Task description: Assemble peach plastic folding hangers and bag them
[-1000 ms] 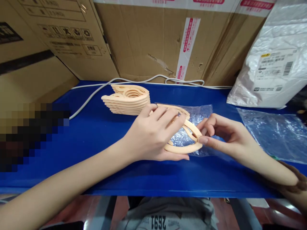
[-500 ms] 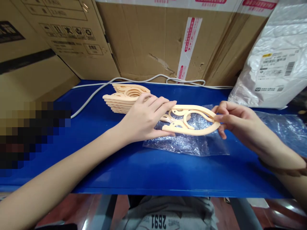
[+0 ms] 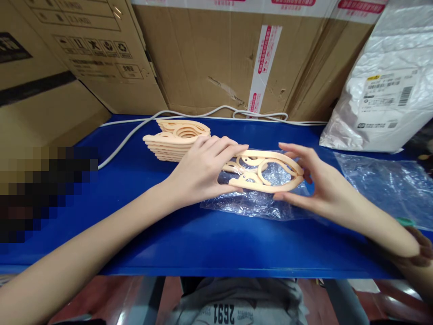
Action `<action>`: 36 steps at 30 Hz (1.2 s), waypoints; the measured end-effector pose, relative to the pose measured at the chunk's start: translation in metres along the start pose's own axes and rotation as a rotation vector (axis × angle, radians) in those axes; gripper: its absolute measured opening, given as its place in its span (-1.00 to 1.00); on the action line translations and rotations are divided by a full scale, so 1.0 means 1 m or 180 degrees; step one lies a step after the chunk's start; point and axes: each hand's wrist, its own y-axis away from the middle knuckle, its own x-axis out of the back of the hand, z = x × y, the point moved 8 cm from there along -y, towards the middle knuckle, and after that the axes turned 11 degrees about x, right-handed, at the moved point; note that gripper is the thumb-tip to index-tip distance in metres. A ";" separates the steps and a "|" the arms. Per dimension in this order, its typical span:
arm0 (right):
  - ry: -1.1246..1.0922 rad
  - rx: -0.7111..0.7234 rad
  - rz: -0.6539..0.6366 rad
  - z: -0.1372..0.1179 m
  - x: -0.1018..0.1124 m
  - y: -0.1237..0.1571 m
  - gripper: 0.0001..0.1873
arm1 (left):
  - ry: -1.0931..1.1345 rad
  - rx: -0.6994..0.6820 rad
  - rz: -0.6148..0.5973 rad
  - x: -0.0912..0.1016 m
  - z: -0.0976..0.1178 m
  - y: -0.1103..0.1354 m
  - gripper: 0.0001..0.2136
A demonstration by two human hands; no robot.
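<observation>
A beige plastic folding clothes hanger (image 3: 287, 186), folded flat with curly inner parts, lies over a clear plastic bag (image 3: 260, 207). My left hand (image 3: 206, 169) grips its left end, thumb on the near edge and fingers on the far one. Around the rounded right end curves my right hand (image 3: 314, 180), its thumb at the near edge and its fingers at the far edge. Behind my left hand sits a stack of several similar beige hangers (image 3: 169, 145), partly covered by that hand.
Cardboard boxes (image 3: 209, 58) line the back of the blue table (image 3: 216, 253). A white cable (image 3: 131, 132) runs along their foot. At the right stand a white labelled parcel bag (image 3: 379, 99) and another clear plastic bag (image 3: 382, 180) lying flat. Part of the left side is pixelated.
My right hand has gone from pinching the hanger's right tip to spanning both its edges. The hanger's right end has dropped slightly and its two halves look closer together.
</observation>
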 end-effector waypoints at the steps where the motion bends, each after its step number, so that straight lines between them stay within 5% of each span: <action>1: 0.0297 0.0164 -0.0089 -0.005 -0.003 0.001 -0.10 | 0.0016 0.0015 -0.0017 0.000 0.001 0.000 -0.36; 8: 0.0525 0.0584 -0.0139 -0.018 -0.008 -0.001 -0.10 | 0.0057 0.0004 -0.0116 0.000 0.010 0.002 -0.33; 15: 0.0428 0.0182 -0.0370 0.021 0.034 0.005 -0.14 | -0.0044 0.0245 -0.0210 0.010 -0.001 0.000 -0.30; 21: 0.0368 -0.0176 -0.0624 0.060 0.067 0.026 -0.24 | 0.0035 0.0187 -0.1338 -0.008 -0.019 0.018 -0.29; 26: 0.0278 -0.0187 -0.0928 0.066 0.044 0.031 -0.25 | 0.0154 0.0278 -0.1898 -0.024 -0.027 0.030 -0.18; 31: -0.0018 0.0032 -0.1275 0.045 0.000 0.021 -0.10 | 0.0157 0.0613 -0.2415 -0.031 -0.026 0.030 -0.14; 36: -0.0535 -0.0291 -0.1476 0.038 -0.009 0.023 -0.11 | 0.0152 0.0695 -0.2432 -0.030 -0.023 0.029 -0.12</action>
